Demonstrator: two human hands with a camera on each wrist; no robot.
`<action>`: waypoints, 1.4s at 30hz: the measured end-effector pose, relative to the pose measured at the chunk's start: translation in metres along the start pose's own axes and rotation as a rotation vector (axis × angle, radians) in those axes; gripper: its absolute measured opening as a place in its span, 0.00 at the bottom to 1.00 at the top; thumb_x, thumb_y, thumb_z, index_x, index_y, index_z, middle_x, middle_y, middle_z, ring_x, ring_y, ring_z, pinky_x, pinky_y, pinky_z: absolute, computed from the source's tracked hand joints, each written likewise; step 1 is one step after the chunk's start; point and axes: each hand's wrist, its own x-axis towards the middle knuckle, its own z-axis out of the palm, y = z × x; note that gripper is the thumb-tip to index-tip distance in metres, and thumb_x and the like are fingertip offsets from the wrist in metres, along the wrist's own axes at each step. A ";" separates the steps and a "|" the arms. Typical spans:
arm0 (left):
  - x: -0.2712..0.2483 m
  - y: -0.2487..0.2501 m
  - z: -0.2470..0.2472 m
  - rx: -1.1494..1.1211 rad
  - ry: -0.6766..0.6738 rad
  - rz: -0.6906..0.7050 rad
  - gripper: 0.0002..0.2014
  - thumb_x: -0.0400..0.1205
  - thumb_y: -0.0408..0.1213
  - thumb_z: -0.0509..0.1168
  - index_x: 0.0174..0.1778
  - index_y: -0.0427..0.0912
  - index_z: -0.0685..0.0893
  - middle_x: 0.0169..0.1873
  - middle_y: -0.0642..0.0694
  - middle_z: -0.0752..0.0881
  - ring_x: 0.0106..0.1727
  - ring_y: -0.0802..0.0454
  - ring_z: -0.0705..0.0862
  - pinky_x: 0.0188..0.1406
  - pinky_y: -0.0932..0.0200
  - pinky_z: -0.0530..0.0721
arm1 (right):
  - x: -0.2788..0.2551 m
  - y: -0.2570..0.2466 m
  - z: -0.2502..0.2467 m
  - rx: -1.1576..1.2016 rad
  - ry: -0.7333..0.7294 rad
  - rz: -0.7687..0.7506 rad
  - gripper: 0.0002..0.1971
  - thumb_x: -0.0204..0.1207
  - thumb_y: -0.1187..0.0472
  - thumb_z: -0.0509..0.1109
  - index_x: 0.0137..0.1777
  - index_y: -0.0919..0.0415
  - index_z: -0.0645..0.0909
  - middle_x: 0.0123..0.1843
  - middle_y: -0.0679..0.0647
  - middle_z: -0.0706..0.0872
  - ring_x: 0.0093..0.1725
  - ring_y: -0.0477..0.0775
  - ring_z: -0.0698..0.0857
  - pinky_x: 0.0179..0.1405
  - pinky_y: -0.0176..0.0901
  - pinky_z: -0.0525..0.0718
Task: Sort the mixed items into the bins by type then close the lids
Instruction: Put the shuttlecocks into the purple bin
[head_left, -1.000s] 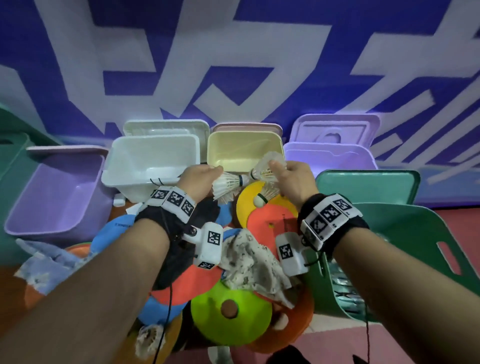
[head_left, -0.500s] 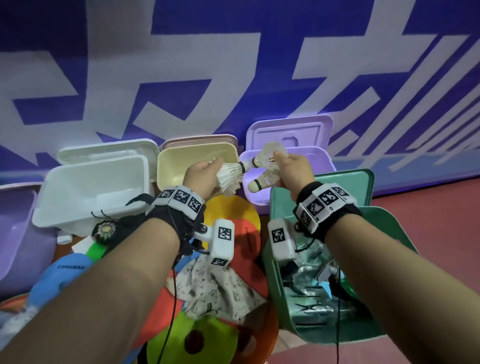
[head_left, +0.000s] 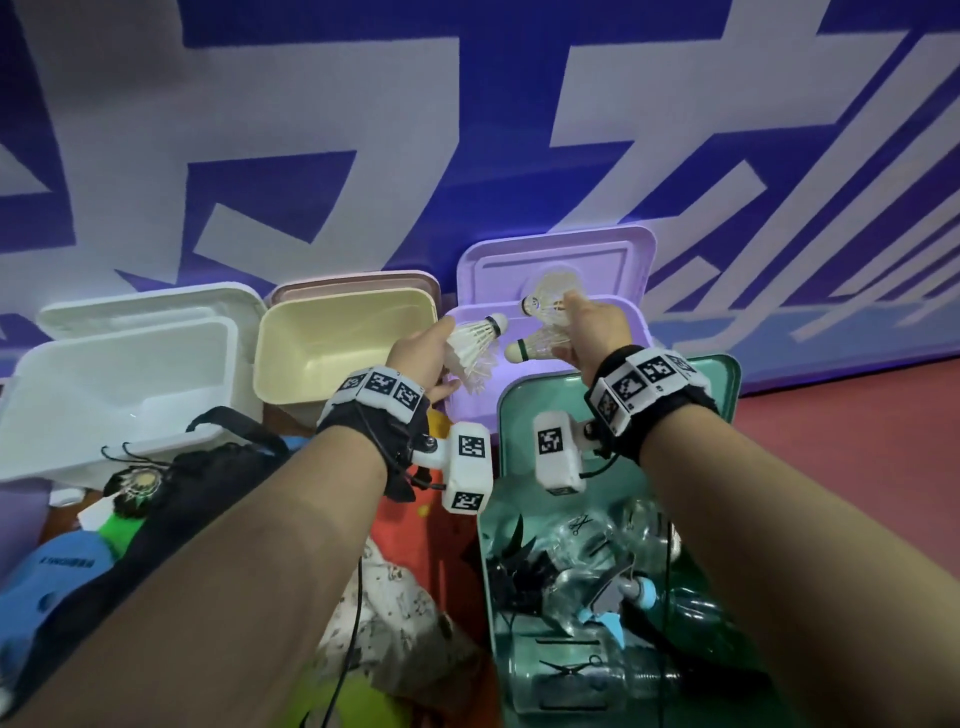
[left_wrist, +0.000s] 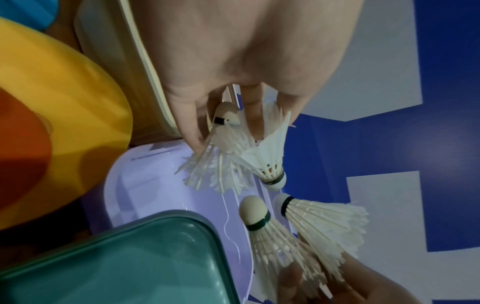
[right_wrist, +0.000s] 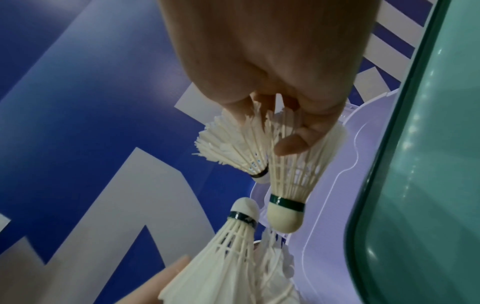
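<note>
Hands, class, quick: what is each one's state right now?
Left hand: closed on two shuttlecocks.
Right hand: closed on two shuttlecocks.

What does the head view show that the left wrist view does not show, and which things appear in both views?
Only the head view shows both forearms, the white bin, the inside of the green bin with scissors and clear bags, and the open purple lid.

Only the left wrist view shows that the left hand holds two shuttlecocks, and the yellow disc.

Both show the right hand's shuttlecocks, the purple bin beneath them, and the blue and white wall.
</note>
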 end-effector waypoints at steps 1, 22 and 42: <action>0.005 0.000 0.005 0.008 -0.003 -0.011 0.10 0.81 0.44 0.64 0.39 0.41 0.82 0.22 0.47 0.82 0.41 0.46 0.79 0.49 0.52 0.83 | 0.005 0.000 -0.002 0.007 -0.007 0.003 0.15 0.85 0.57 0.58 0.34 0.51 0.68 0.38 0.49 0.75 0.38 0.51 0.78 0.56 0.51 0.84; 0.027 -0.004 0.026 0.221 -0.051 -0.031 0.15 0.83 0.54 0.59 0.56 0.48 0.81 0.53 0.46 0.75 0.58 0.46 0.76 0.55 0.51 0.81 | 0.035 0.012 -0.015 0.013 -0.021 0.062 0.19 0.82 0.60 0.63 0.71 0.66 0.75 0.52 0.55 0.76 0.50 0.56 0.77 0.47 0.48 0.79; -0.043 -0.008 -0.135 0.179 0.245 0.374 0.09 0.84 0.45 0.62 0.39 0.51 0.81 0.44 0.48 0.87 0.42 0.53 0.87 0.56 0.50 0.83 | -0.102 -0.022 0.109 -0.181 -0.325 -0.290 0.07 0.81 0.58 0.64 0.46 0.61 0.79 0.36 0.55 0.78 0.33 0.51 0.77 0.30 0.38 0.74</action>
